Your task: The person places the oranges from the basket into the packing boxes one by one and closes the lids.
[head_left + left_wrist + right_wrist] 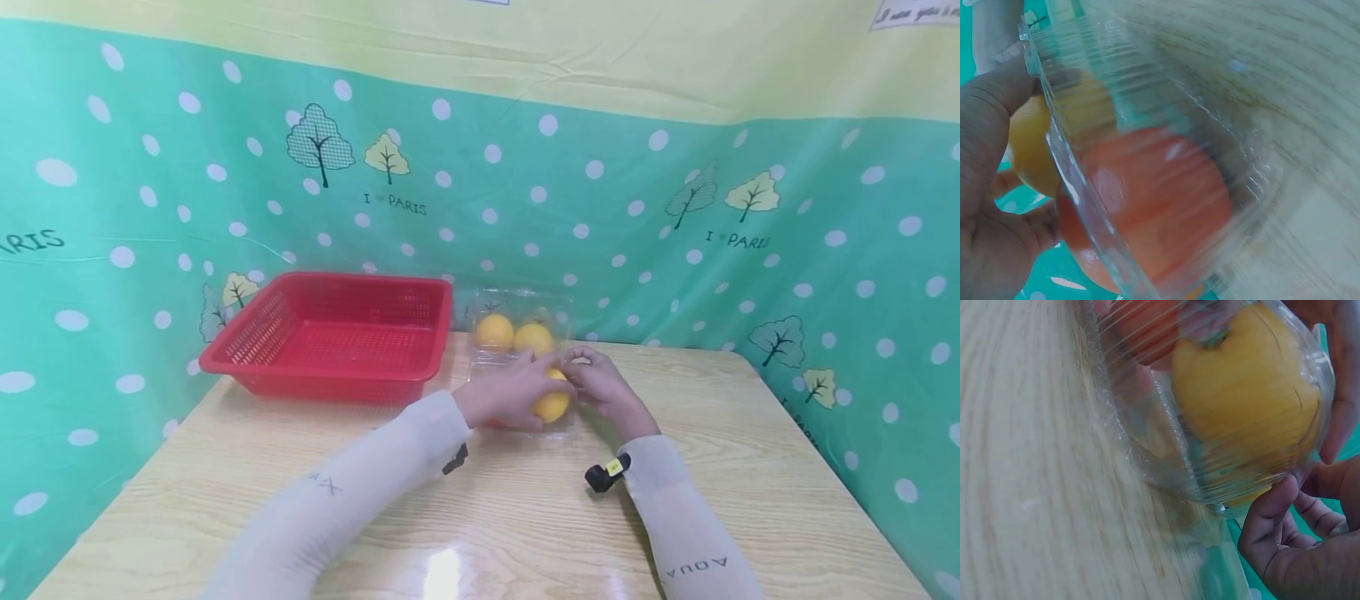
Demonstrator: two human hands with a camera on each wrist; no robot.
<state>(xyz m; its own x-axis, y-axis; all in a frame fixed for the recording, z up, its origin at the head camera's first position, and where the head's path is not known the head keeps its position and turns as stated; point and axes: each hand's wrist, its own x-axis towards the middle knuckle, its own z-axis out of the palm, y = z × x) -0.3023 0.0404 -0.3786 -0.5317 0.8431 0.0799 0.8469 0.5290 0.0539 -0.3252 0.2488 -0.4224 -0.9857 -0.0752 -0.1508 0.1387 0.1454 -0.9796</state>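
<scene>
A clear plastic clamshell box [1129, 434] lies on the table, its lid raised at the back. My left hand [513, 390] reaches over it and grips a yellow orange [551, 406] at the box's right side. A red round fruit [1166, 206] shows through the wall in the left wrist view; its kind is unclear. My right hand [606, 390] is at the right edge, its thumb and fingers pinching the plastic rim. Two more oranges [495, 332] are seen behind my hands, against the raised lid. My left hand covers much of the box.
A red perforated plastic basket [330, 387] stands to the left of the box, near the table's back edge. The wooden table [517, 533] extends toward me. A green dotted curtain [600, 233] hangs right behind and beside it.
</scene>
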